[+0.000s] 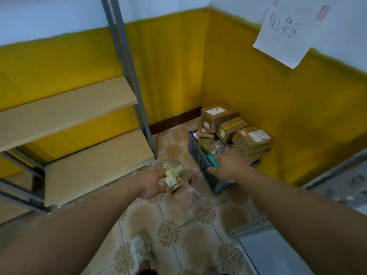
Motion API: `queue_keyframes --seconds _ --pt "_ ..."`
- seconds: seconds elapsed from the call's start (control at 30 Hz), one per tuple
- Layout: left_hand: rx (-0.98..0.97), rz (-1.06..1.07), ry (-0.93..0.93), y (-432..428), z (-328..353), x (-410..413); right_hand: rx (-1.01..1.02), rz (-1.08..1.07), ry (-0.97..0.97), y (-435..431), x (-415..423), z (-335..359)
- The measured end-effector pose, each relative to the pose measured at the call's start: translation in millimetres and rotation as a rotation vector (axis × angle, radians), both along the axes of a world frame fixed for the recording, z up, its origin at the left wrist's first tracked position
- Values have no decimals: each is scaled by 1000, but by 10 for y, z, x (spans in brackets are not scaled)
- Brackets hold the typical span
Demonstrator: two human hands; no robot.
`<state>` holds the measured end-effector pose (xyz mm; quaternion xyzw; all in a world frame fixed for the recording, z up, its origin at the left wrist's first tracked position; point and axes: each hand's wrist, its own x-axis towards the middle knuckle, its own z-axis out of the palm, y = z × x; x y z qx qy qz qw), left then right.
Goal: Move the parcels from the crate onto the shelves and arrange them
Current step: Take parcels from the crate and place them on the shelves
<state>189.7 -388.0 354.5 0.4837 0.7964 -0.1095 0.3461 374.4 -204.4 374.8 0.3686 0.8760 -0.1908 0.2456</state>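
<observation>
A dark grey slotted crate (200,161) stands on the tiled floor in the corner, heaped with brown cardboard parcels (251,142) bearing white labels. My right hand (226,168) reaches into the crate's near end and grips a small teal parcel (212,160), mostly hidden by the fingers. My left hand (153,184) holds a small brown box with yellow-green tape (173,175) above the floor, between crate and shelves. The wooden shelves (95,163) of a grey metal rack are at the left, with nothing on the visible boards.
Yellow wall panels close the corner behind the crate. A grey rack upright (129,62) rises beside the shelves. Another metal rack edge (337,175) is at the right, with a grey panel (278,253) at lower right. My shoe (139,251) is on the tiles below.
</observation>
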Motion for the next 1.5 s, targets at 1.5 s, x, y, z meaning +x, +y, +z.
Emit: queue_keyframes --seconds 1.5 --pt "-325 364 -373 1771 -6480 -1368 -477 -1682 300 32 -1022 -6659"
